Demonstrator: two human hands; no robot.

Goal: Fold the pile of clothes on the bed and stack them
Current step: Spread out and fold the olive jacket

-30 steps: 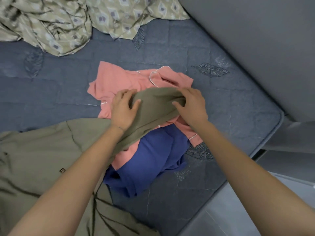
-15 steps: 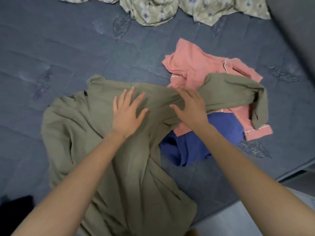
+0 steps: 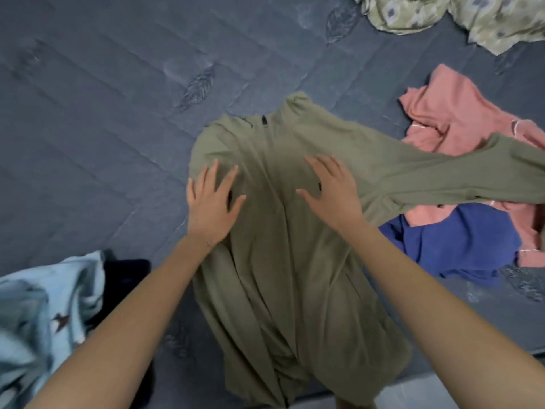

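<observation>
An olive-green long-sleeved garment lies spread on the blue-grey mattress, collar away from me, hem at the near edge. My left hand rests flat with spread fingers on its left shoulder area. My right hand presses flat on the chest, fingers straight. The garment's right sleeve stretches out over a pink garment and a blue garment heaped at the right.
A light-blue printed cloth and a dark item lie at the near left. A patterned beige sheet is bunched at the far right. The mattress edge runs along the near right.
Both hands let go of the sleeve they gripped over the pink garment and slid left to lie flat on the olive garment's body. The view swung left, showing the light-blue cloth.
</observation>
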